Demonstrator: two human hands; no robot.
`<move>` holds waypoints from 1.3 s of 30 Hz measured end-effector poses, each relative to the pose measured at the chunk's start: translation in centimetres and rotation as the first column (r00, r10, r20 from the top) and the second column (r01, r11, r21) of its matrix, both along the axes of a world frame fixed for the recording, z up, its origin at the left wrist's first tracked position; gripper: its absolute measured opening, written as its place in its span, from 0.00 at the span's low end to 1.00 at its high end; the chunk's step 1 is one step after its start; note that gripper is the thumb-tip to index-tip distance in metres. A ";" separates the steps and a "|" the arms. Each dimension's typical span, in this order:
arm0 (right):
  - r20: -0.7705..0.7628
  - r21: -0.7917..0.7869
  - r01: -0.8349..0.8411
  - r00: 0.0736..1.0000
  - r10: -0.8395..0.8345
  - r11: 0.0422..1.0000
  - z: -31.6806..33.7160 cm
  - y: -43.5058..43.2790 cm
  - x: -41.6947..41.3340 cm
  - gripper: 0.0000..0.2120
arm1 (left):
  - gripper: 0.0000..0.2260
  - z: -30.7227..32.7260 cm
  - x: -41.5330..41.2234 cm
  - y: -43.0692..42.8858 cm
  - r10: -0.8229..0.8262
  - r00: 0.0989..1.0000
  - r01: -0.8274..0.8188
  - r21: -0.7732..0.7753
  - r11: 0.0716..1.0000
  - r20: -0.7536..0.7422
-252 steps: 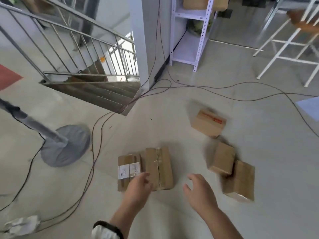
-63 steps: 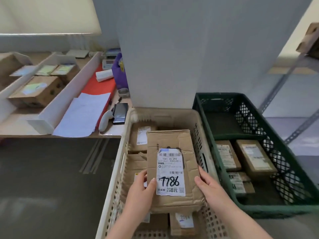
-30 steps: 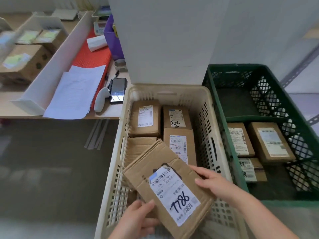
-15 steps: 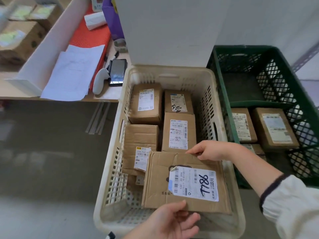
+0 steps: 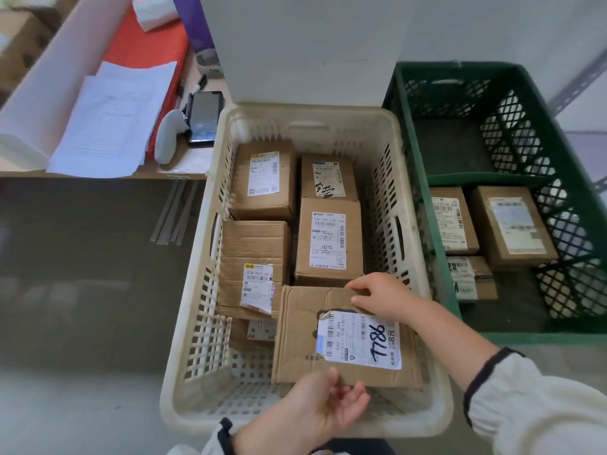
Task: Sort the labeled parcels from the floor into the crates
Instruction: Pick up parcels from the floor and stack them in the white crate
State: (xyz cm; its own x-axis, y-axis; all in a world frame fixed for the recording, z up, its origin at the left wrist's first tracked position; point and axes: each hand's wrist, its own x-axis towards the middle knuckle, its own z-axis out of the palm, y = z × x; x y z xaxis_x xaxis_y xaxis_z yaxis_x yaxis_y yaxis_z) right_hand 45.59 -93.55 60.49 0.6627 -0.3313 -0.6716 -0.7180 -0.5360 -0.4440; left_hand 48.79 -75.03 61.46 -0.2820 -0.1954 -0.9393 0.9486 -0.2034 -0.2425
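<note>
Creased flat cardboard parcel [image 5: 345, 339] w/ white label lies in slotted beige plastic crate [image 5: 203, 323], near end. Left hand [image 5: 315, 408] pinches near edge; right hand [image 5: 377, 295] pinches far edge, probably lightly.

Handwritten "7786" on the front parcel's label [image 5: 359, 339], "530 05 094" printed beside it; the middle parcel's label [image 5: 328, 240] reads "159-159 L07-160".

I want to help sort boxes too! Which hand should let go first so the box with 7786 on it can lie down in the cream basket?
Probably the left hand. It only pinches the near edge of the 7786 parcel, low in the cream crate. The right hand on the far edge can then steady it.
</note>
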 end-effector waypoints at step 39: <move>0.260 -0.262 0.211 0.955 -0.142 0.942 0.4 1.7 -1.1 0.16 | 0.11 0.6 0.5 -1.7 -0.020 0.977 0.054 -0.155 0.986 0.213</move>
